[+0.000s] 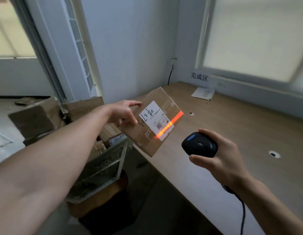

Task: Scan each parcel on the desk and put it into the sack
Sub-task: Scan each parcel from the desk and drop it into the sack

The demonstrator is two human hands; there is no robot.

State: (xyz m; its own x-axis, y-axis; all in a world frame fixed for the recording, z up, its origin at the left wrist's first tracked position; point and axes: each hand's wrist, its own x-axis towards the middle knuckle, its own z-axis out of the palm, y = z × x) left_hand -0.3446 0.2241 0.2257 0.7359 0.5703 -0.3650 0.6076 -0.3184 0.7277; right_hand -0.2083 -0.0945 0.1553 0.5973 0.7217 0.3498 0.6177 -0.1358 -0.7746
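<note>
My left hand [125, 112] grips a brown cardboard parcel [147, 141] by its left side and holds it tilted in the air over the desk's left edge. A white shipping label [155, 118] faces me, and an orange scan line runs across its barcode. My right hand [220, 155] holds a black barcode scanner [199, 144] above the wooden desk [232, 129], pointed at the parcel. The scanner's black cable trails down along my right forearm. Below the parcel, the open woven sack [103, 165] on a white frame holds several small boxes.
Larger cardboard boxes [37, 119] are stacked left of the sack. A white sign with black characters [199, 77] hangs on the wall at the desk's far corner, with a sheet of paper [203, 93] below it. Two round cable holes [274, 154] sit in the desktop.
</note>
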